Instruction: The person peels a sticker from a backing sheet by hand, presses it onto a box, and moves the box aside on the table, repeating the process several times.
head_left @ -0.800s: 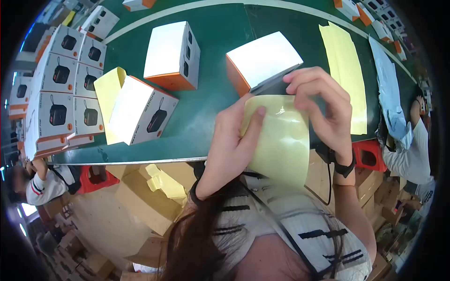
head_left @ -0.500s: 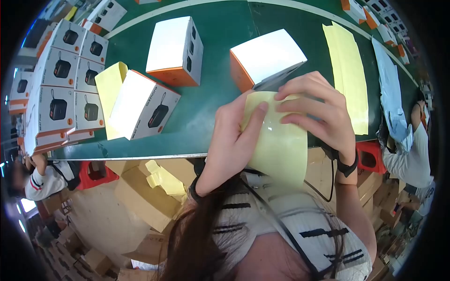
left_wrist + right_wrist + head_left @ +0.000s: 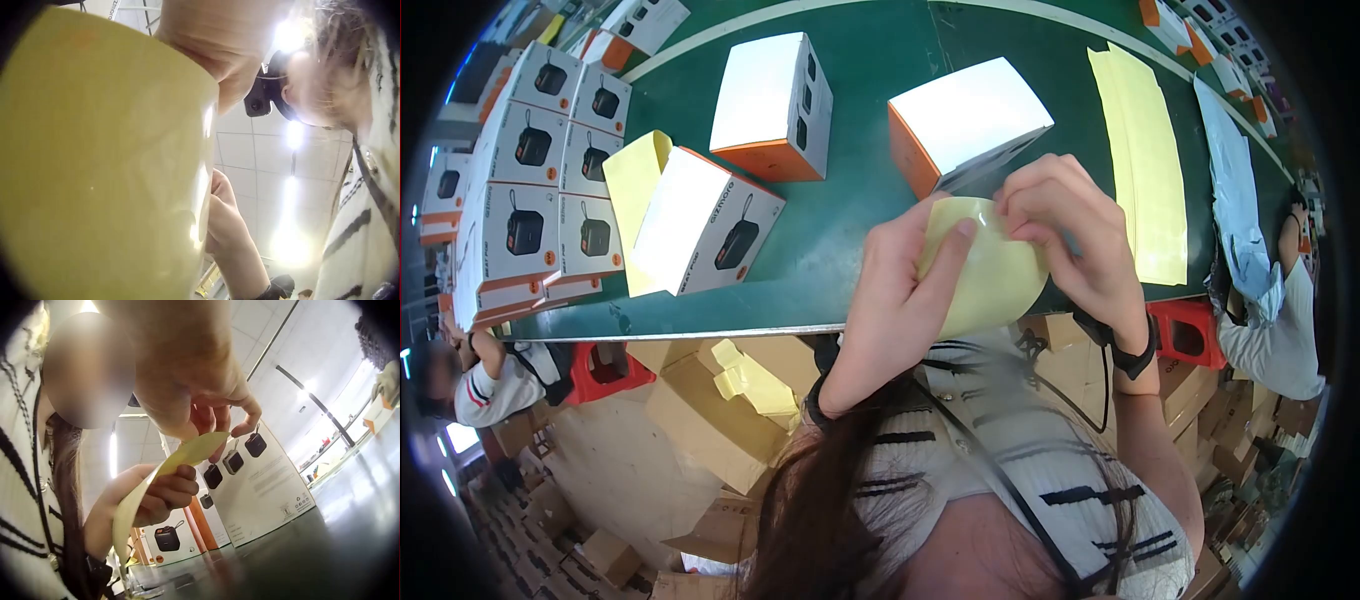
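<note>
A glossy yellow sheet (image 3: 985, 275) is held up over the near edge of the green table (image 3: 870, 60). My left hand (image 3: 945, 240) grips its left side, with the thumb lying along the front. My right hand (image 3: 1030, 215) pinches the top edge with curled fingertips. Just behind both hands sits a white and orange box (image 3: 965, 120). In the left wrist view the yellow sheet (image 3: 100, 162) fills the left half, with the right hand (image 3: 228, 219) beside it. In the right wrist view the right hand (image 3: 212, 419) pinches the sheet (image 3: 162, 475) above the left hand (image 3: 162, 490).
Two more white and orange boxes (image 3: 770, 105) (image 3: 700, 225) stand on the table, one tilted on a yellow sheet (image 3: 632, 190). Printed boxes are stacked at left (image 3: 530, 190). Long yellow sheets (image 3: 1145, 150) lie at right. Cardboard cartons (image 3: 710, 400) sit under the table edge. Other people sit at both sides.
The sheet's lower end has come up and curled, so it hangs much shorter than before. My right fingers have shifted along its top edge. The left hand has stayed in place.
</note>
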Motion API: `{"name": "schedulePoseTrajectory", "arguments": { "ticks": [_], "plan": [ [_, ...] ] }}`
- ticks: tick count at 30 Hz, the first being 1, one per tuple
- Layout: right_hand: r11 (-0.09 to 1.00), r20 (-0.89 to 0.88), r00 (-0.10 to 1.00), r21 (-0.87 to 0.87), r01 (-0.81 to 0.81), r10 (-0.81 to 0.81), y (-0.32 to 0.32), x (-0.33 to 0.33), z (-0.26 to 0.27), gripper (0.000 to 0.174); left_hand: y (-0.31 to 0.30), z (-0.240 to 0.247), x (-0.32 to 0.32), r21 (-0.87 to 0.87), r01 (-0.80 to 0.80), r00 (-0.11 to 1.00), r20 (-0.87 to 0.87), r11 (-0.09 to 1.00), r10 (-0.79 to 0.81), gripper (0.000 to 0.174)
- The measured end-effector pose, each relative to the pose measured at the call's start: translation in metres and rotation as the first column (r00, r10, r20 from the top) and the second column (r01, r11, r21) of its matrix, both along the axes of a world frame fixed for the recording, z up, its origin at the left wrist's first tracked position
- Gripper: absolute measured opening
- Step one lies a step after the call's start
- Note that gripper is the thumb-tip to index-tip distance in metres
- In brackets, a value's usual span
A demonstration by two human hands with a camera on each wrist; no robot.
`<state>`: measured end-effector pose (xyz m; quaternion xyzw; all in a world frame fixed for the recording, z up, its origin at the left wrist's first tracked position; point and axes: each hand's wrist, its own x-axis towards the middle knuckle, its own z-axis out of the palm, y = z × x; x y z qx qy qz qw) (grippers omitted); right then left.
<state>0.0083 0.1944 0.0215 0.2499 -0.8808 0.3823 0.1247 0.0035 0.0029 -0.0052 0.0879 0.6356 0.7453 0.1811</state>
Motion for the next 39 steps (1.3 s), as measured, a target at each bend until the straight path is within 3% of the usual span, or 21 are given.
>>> {"name": "schedulePoseTrajectory", "arguments": {
  "ticks": [1, 3, 5, 6, 7, 8, 9, 11, 13, 17, 20, 39],
  "plan": [
    [1.0, 0.0, 1.0, 0.0, -0.001, 0.001, 0.0, 0.0, -0.001, 0.017, 0.0, -0.001, 0.0, -0.011, 0.002, 1.0, -0.024, 1.0, -0.002, 0.015],
    [0.968, 0.059, 0.994, -0.228, 0.102, -0.091, 0.001, -0.001, -0.005, 0.015, -0.001, 0.0, 0.001, -0.02, 0.004, 0.999, -0.049, 1.0, -0.005, 0.015],
    [0.924, -0.136, 0.953, -0.316, 0.217, -0.27, 0.006, -0.01, -0.011, 0.011, -0.006, 0.006, 0.001, -0.281, -0.016, 0.976, -0.212, 0.96, -0.046, 0.01],
    [0.917, -0.23, 0.916, -0.31, 0.25, -0.327, 0.01, -0.013, -0.01, 0.01, -0.005, 0.006, 0.001, -0.279, -0.016, 0.976, -0.214, 0.96, -0.046, 0.01],
    [0.918, -0.233, 0.916, -0.309, 0.25, -0.328, 0.009, -0.016, -0.007, 0.01, -0.005, 0.006, 0.001, -0.329, -0.17, 0.889, -0.458, 0.929, 0.001, 0.008],
    [0.931, -0.362, 0.868, -0.262, 0.253, -0.338, 0.008, -0.018, -0.004, 0.01, -0.004, 0.006, 0.002, -0.335, -0.328, 0.741, -0.671, 0.883, 0.021, 0.007],
    [0.94, -0.485, 0.807, -0.216, 0.264, -0.338, 0.007, -0.019, -0.002, 0.009, -0.004, 0.007, 0.001, -0.336, -0.327, 0.742, -0.67, 0.883, 0.02, 0.007],
    [0.948, -0.557, 0.77, -0.119, 0.295, -0.31, 0.007, -0.021, -0.001, 0.013, -0.004, 0.009, -0.002, -0.384, -0.455, 0.493, -0.86, 0.804, -0.132, 0.016],
    [0.949, -0.591, 0.791, 0.126, 0.288, -0.161, 0.008, -0.024, -0.002, 0.017, 0.0, 0.001, -0.012, -0.396, -0.412, 0.483, -0.859, 0.821, -0.172, 0.018],
    [0.949, -0.589, 0.804, 0.2, 0.244, -0.082, 0.01, -0.026, -0.012, 0.019, 0.002, -0.005, -0.015, -0.435, -0.302, 0.52, -0.821, 0.848, -0.236, 0.019],
    [0.958, -0.604, 0.794, 0.178, 0.226, -0.075, 0.011, -0.031, -0.013, 0.02, 0.003, -0.006, -0.013, -0.414, -0.26, 0.575, -0.792, 0.872, -0.204, 0.018],
    [0.952, -0.53, 0.847, 0.276, 0.134, 0.034, 0.01, -0.035, -0.014, 0.019, -0.001, -0.007, -0.014, -0.442, -0.236, 0.571, -0.783, 0.865, -0.245, 0.018]
  ]
}}
